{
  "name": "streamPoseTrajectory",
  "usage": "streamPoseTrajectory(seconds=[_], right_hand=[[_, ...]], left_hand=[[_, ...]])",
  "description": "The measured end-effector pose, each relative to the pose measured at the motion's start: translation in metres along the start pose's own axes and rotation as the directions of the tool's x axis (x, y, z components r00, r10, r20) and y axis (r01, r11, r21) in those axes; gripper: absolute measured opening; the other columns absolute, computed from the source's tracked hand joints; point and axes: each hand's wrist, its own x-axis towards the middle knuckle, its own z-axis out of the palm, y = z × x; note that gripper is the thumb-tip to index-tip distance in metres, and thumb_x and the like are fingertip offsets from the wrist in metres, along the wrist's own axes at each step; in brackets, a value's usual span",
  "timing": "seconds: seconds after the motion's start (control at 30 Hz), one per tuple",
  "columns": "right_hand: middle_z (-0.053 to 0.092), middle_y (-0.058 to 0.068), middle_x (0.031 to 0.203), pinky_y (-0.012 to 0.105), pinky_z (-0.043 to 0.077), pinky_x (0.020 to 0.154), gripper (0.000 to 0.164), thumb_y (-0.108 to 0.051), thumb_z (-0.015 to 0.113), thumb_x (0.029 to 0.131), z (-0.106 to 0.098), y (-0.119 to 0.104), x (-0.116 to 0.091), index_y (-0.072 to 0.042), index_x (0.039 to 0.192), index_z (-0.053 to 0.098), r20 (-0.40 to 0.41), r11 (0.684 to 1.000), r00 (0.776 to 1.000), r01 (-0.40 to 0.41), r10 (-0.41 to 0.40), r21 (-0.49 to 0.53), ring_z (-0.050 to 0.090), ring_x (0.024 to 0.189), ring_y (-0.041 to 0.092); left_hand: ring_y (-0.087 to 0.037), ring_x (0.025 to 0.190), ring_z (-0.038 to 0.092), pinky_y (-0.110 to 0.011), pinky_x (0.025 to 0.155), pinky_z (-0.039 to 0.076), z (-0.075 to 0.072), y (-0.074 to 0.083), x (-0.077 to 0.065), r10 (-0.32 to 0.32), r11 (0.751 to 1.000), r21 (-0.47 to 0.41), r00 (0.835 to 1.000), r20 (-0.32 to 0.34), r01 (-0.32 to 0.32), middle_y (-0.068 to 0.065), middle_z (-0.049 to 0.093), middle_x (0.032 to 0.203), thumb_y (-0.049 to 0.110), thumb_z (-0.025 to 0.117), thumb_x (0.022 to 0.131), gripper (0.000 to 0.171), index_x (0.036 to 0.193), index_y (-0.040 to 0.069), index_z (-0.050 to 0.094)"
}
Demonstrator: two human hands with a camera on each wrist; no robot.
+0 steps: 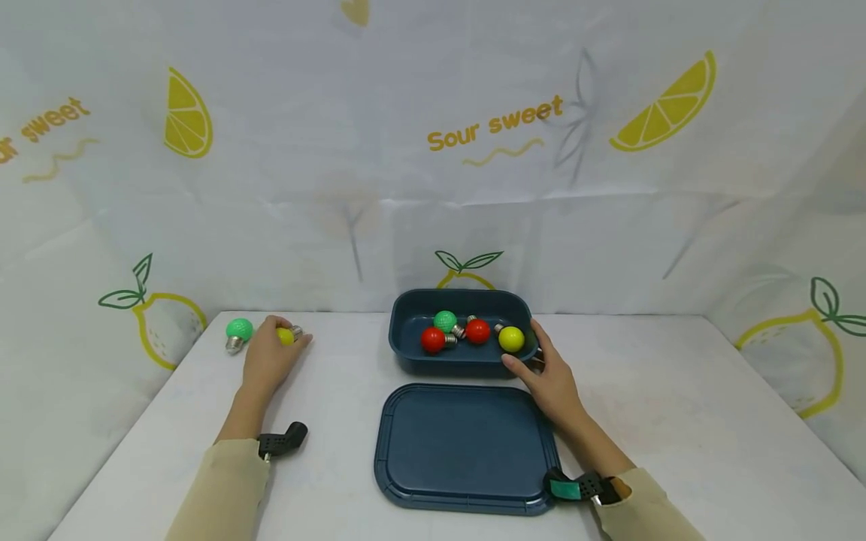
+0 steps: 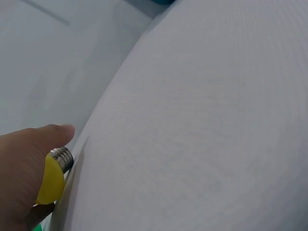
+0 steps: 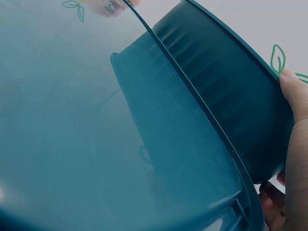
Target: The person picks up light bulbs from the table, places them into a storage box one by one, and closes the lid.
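At the table's left, my left hand (image 1: 267,357) pinches a yellow light bulb (image 1: 286,336) between thumb and fingers. The left wrist view shows that bulb's metal screw base (image 2: 62,159) poking out under the thumb. A green light bulb (image 1: 240,329) lies just left of this hand. My right hand (image 1: 553,379) grips the right end of a dark blue box (image 1: 460,367), thumb at the front and fingers round the end. Inside the box lie a green bulb (image 1: 445,321), a yellow bulb (image 1: 511,339) and two red bulbs, one of them (image 1: 433,340) near the front wall.
A dark blue lid (image 1: 467,451) lies flat in front of the box, under the right wrist. The white table (image 1: 649,391) meets a printed cloth backdrop (image 1: 304,225) right behind the box.
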Motion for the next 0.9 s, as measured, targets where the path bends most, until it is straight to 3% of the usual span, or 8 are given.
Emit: streamPoseTrajectory(seconds=[0.23,0.53,0.9], right_hand=[[0.032,0.020,0.164,0.055,0.051,0.105,0.086,-0.042,0.064,0.098,0.000,-0.001,0.000,-0.020,0.164,0.014,0.001,1.000,1.000,0.006,-0.006,0.004,0.056,0.132,0.044],[0.032,0.021,0.164,0.056,0.052,0.104,0.086,-0.042,0.064,0.098,-0.001,-0.001,0.000,-0.019,0.164,0.015,-0.004,1.000,1.000,0.014,-0.014,0.003,0.057,0.131,0.044],[0.035,0.022,0.162,0.057,0.052,0.103,0.087,-0.043,0.065,0.097,0.001,0.004,0.000,-0.019,0.164,0.015,-0.009,1.000,1.000,0.021,-0.021,-0.009,0.058,0.129,0.044]], left_hand=[[-0.046,0.125,0.056,-0.058,0.104,0.047,0.000,0.000,0.001,0.056,0.996,0.067,0.998,0.032,-0.058,-0.029,0.057,0.137,0.028,0.066,0.097,0.055,0.141,-0.002,0.051],[-0.042,0.112,0.061,-0.055,0.095,0.051,0.000,-0.002,0.001,0.098,0.987,0.120,0.994,0.053,-0.104,-0.028,0.063,0.129,0.028,0.064,0.098,0.041,0.129,0.001,0.063],[-0.038,0.124,0.057,-0.054,0.104,0.048,0.004,0.011,0.000,0.158,0.987,-0.047,0.987,0.037,-0.157,-0.020,0.062,0.135,0.028,0.067,0.097,0.039,0.128,0.005,0.064]])
